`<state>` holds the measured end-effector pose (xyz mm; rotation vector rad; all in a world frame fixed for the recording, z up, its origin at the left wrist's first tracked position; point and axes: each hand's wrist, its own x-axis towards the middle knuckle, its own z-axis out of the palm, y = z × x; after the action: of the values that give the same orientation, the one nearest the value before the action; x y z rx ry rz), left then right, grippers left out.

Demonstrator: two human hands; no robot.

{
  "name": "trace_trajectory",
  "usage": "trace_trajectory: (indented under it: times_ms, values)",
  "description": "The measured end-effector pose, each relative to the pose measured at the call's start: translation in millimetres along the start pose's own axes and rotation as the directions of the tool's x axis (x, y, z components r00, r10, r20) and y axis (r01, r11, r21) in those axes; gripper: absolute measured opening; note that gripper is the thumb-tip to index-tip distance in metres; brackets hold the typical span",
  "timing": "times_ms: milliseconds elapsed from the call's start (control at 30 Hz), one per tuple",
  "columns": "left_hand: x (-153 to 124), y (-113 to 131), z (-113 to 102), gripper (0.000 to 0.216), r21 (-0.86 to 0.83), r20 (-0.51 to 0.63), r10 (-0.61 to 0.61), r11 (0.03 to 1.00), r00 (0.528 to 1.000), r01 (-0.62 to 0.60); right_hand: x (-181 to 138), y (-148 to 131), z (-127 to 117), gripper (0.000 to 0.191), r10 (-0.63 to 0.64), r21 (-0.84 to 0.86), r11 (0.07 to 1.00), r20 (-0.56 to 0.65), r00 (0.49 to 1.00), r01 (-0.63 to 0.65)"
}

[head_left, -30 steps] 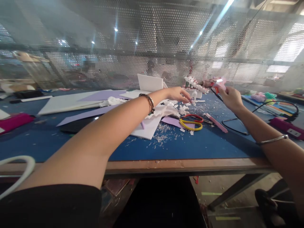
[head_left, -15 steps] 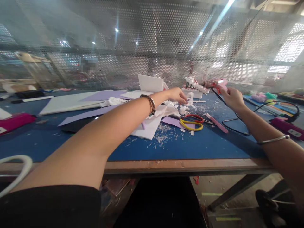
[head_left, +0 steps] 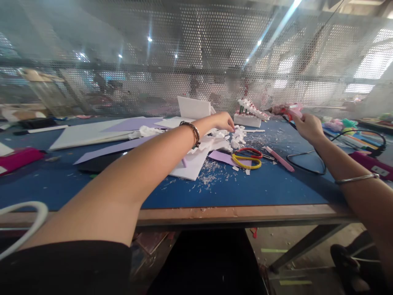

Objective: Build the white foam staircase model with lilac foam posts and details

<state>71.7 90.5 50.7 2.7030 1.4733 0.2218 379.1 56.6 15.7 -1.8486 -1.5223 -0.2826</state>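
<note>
- Grips pink glue gun (head_left: pixel 295 108) in right hand (head_left: pixel 310 128); points nozzle toward white model with red dots (head_left: pixel 251 110).
- Places left hand (head_left: pixel 225 121) beside crumpled white pieces (head_left: pixel 238 137), fingers bent downward; hides fingertip contact.
- Routes black cord (head_left: pixel 316 173) in a loop across blue tabletop (head_left: pixel 172 196), near right forearm.
- Positions yellow loop (head_left: pixel 247 167) partly over small purple sheet (head_left: pixel 222 157), with red loop (head_left: pixel 250 149) just behind and pink pen-shaped tool (head_left: pixel 281 159) to the right.
- Stands white panel (head_left: pixel 194 107) upright behind left wrist.
- Backs tabletop with perforated screen (head_left: pixel 215 49).
</note>
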Motion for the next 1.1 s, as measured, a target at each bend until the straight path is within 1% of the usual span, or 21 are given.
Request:
trace_trajectory:
  times_ms: [167,233,300,367,467,567,600,667,733,900,967,1033,1100]
  values:
    - [-0.3,-2.0,-8.0,0.038,-0.025,-0.070,0.056,0.998,0.996,-0.058,-5.8,-13.7,-1.0,0.033,-0.047,0.023,0.999,-0.009,0.999,0.047]
    - [-4.2,-1.5,-10.5,0.039,-0.015,-0.065,0.037,0.999,0.997,-0.038,-7.4,-17.5,-0.7,0.034,-0.058,0.030,0.998,-0.007,0.998,0.058]
    - [-9.4,-0.2,-12.2,0.038,0.030,-0.048,0.001,1.000,0.999,0.000,-8.7,-19.9,-0.4,0.034,-0.065,0.037,0.997,-0.003,0.998,0.065]
    - [-13.3,-0.1,-13.0,0.036,0.107,-0.030,-0.019,0.994,0.999,0.022,-10.1,-21.4,-0.3,0.035,-0.067,0.041,0.997,-0.001,0.998,0.067]
    - [-12.1,-5.0,-13.4,0.034,0.259,0.002,0.006,0.966,1.000,-0.006,-11.8,-22.2,-1.0,0.036,-0.062,0.040,0.997,0.005,0.998,0.061]
    - [-5.0,-12.9,-15.8,0.030,0.466,-0.002,0.076,0.882,0.997,-0.066,-11.9,-21.3,-1.6,0.035,-0.053,0.033,0.998,0.004,0.999,0.053]
    - [-2.8,-14.9,-17.4,0.029,0.507,-0.007,0.112,0.857,0.994,-0.093,-11.6,-20.6,-1.6,0.034,-0.050,0.031,0.998,0.003,0.999,0.050]
    - [0.1,-17.2,-21.3,0.028,0.518,-0.018,0.186,0.842,0.982,-0.150,-10.8,-19.4,-1.3,0.033,-0.046,0.027,0.999,0.002,0.999,0.046]
    - [1.0,-18.0,-25.1,0.029,0.483,-0.034,0.220,0.858,0.975,-0.177,-10.3,-18.9,-0.9,0.033,-0.048,0.025,0.999,0.004,0.999,0.048]
    - [-0.8,-21.8,-28.4,0.030,0.478,-0.026,0.200,0.863,0.979,-0.164,-11.3,-20.8,-0.7,0.033,-0.065,0.024,0.998,0.013,0.998,0.065]
    - [-2.5,-22.8,-28.5,0.028,0.486,-0.023,0.217,0.855,0.976,-0.179,-11.1,-20.7,-0.1,0.034,-0.069,0.026,0.997,0.013,0.998,0.069]
    - [-4.9,-21.1,-29.8,0.025,0.536,-0.035,0.258,0.820,0.966,-0.200,-10.1,-19.2,1.3,0.035,-0.068,0.026,0.997,0.006,0.998,0.068]
    - [-6.9,-16.7,-32.5,0.024,0.617,-0.063,0.284,0.765,0.957,-0.186,-8.8,-16.7,3.5,0.036,-0.064,0.027,0.998,-0.005,0.998,0.064]
